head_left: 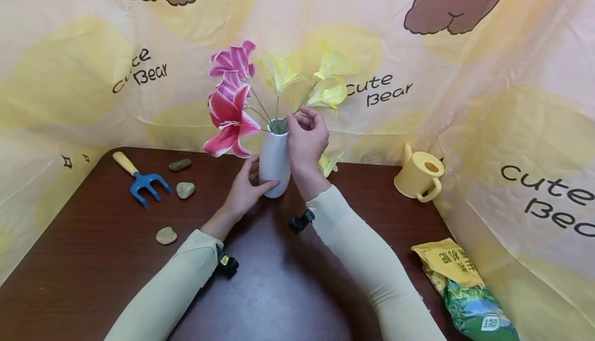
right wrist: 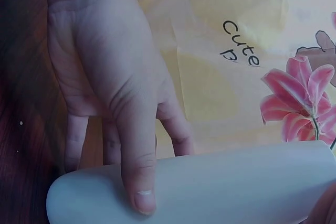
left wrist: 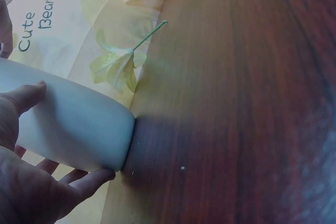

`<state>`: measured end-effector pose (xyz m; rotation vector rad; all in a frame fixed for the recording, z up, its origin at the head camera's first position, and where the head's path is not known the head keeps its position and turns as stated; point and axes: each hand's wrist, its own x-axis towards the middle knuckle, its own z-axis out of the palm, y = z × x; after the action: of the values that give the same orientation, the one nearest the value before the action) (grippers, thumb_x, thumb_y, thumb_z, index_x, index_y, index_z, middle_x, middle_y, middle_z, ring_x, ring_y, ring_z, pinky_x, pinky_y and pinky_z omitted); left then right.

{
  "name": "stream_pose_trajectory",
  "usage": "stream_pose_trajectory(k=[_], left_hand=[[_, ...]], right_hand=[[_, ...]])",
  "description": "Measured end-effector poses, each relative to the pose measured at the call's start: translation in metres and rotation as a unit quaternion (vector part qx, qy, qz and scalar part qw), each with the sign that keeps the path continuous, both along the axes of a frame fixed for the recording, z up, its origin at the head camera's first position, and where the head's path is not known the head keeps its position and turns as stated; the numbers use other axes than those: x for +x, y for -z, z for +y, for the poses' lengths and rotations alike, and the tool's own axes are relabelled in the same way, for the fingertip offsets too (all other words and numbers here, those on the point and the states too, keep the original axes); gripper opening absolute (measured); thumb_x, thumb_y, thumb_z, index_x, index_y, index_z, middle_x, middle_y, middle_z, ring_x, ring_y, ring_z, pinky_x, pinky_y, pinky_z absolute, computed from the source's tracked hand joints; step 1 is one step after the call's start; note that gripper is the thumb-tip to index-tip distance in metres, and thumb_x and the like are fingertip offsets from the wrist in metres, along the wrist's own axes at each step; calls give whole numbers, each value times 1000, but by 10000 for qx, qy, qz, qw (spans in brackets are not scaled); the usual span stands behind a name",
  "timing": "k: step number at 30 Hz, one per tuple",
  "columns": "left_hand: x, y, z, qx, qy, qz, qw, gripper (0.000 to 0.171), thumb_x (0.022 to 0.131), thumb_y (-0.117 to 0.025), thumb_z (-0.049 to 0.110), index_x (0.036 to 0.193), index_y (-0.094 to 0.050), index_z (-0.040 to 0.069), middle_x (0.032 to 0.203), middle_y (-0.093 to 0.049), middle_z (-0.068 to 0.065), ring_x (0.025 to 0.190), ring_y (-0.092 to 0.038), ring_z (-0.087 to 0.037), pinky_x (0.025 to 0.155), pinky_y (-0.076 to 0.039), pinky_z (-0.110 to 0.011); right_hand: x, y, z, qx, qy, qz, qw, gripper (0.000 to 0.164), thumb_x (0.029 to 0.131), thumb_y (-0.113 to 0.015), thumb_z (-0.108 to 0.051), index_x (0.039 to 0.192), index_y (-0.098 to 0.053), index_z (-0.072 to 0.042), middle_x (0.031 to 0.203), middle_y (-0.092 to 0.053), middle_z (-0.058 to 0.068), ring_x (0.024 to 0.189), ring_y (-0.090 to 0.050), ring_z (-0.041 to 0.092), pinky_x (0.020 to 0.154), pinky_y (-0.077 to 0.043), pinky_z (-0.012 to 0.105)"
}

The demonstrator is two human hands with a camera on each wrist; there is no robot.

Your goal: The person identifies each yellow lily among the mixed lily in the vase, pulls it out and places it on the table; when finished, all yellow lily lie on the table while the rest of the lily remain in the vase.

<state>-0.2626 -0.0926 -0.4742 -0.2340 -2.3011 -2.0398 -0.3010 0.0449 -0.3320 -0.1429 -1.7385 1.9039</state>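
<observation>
A white vase (head_left: 274,163) stands upright on the table, holding artificial lilies. My left hand (head_left: 246,188) grips its lower part; in the left wrist view the thumb (left wrist: 26,95) lies along one side and the fingers curl round the other. At the vase's mouth, my right hand (head_left: 309,137) pinches the stem of a yellow lily (head_left: 332,67) between thumb and fingers. Pink lilies (head_left: 230,119) lean out to the left, and another yellow lily (head_left: 280,72) rises in the middle. One loose yellow lily (left wrist: 116,69) lies on the table behind the vase.
On the left are a blue fork (head_left: 147,183) with a pale handle and stones (head_left: 185,190). To the right stand a yellow watering can (head_left: 418,175) and a yellow-green bag (head_left: 469,292). A printed cloth (head_left: 297,0) hangs round the brown table (head_left: 260,274).
</observation>
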Motion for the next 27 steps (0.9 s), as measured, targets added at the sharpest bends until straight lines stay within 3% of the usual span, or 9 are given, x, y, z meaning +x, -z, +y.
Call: stream_pose_trajectory(k=[11,21,27], left_hand=[[-2,2,1,111,12,73,9999,86,98,-89,21,169,-41,22,168,-54,-15,153,-58,-42,127,-47,-65],[-3,1,2,82,5,132,9999,85,98,-89,21,168,-41,21,168,-53,-16,153,-57,-43,127,-46,-66],[-2,3,3,147,-2,126,9998,85,97,-90,20,167,-42,19,167,-54,-18,151,-58,-43,126,-48,-65]], right_hand=[[5,-6,3,-52,-85,249,9996,28,96,-87,-7,122,-82,-1,96,-77,-2,90,-70,6,85,-58,18],[9,-29,13,-351,-582,883,9938,19,99,-82,-1,117,-79,3,98,-75,2,85,-74,12,81,-70,33],[10,-44,24,-359,-795,1187,9891,17,99,-81,1,116,-79,1,98,-75,2,85,-75,14,77,-69,29]])
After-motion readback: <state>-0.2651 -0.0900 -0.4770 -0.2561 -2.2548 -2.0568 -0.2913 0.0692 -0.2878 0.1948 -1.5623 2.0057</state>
